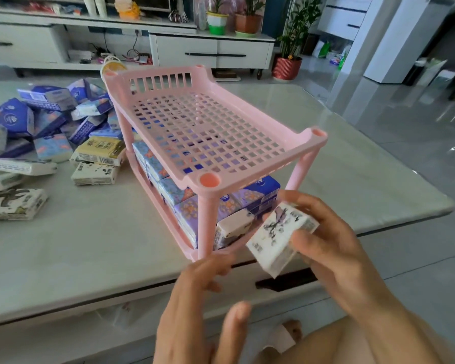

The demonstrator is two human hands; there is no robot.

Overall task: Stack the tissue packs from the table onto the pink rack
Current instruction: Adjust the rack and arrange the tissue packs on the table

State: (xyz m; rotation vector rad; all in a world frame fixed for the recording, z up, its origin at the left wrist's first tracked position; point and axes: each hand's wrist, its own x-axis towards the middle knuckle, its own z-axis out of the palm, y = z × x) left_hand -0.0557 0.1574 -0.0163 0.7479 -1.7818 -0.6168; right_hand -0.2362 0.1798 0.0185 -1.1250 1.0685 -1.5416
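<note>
While right hand [334,248] grips one tissue pack [281,237], left hand [195,306] fingers loose (empty), one two-tier pink rack [206,219]

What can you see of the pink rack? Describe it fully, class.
The pink rack looks like plastic: two tiers on round posts with orange-capped tops. The top shelf is a bare perforated grid with a slotted back rail. The lower shelf holds blue, purple and white tissue packs. It stands upright on the table, near its front edge; the left hand is by its nearest foot, contact unclear.
</note>
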